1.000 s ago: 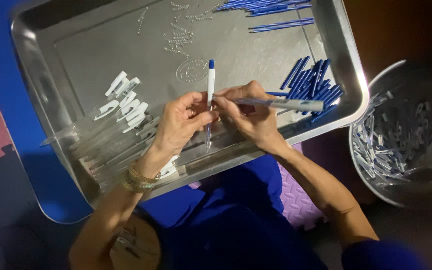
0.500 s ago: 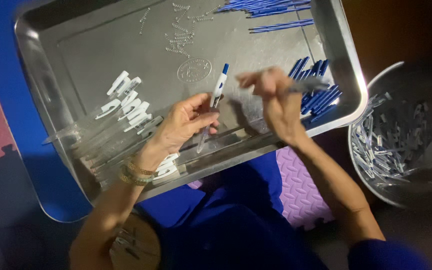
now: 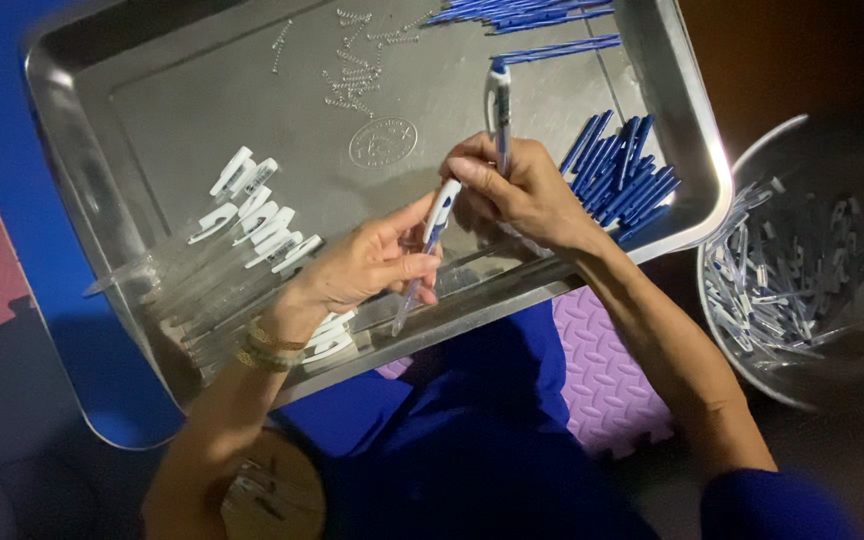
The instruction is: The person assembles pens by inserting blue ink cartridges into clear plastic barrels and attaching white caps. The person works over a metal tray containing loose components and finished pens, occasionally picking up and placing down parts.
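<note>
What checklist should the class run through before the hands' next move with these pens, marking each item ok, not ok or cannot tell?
1. Left hand grips the clear pen: ok.
2. Right hand holds the upright pen: ok.
3. Right fingertips meet the clear pen's white top: ok.
4. Pen parts fully seated: cannot tell.
5. Blue pieces and white-clipped barrels lie apart in the metal tray: ok.
6. Round bowl beside the tray has room: ok.
</note>
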